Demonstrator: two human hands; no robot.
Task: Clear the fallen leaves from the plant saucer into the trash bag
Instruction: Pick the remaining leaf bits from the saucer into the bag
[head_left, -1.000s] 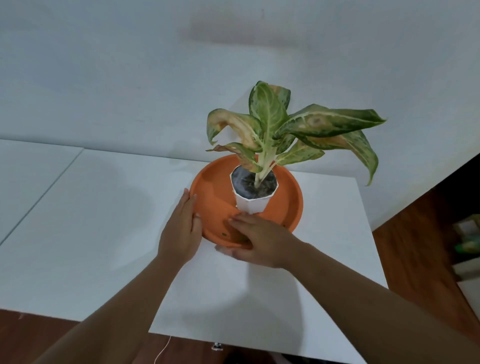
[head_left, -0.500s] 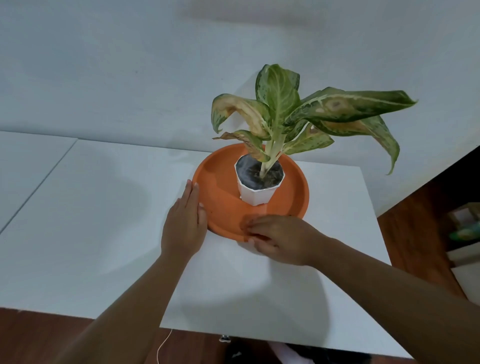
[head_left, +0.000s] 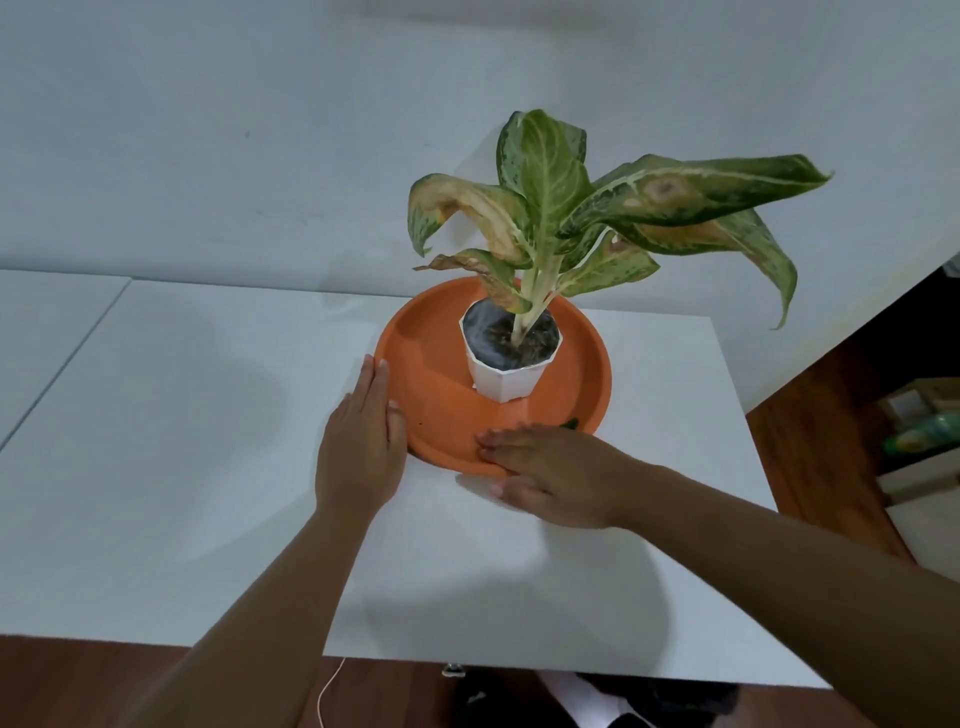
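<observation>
An orange round saucer sits on the white table, with a white pot holding a green and yellowed plant in its middle. My left hand lies flat against the saucer's left rim, fingers together. My right hand rests across the saucer's near rim, fingers inside it and thumb below the edge. A small green leaf peeks out just behind my right fingers. No trash bag shows in the head view.
A white wall stands right behind the table. Brown wooden floor lies to the right, with some clutter at the far right edge. A thin white cable hangs below the table's front edge.
The view has shifted slightly. My right hand has slid to the right along the saucer's near rim. My left hand stays on the left rim.
</observation>
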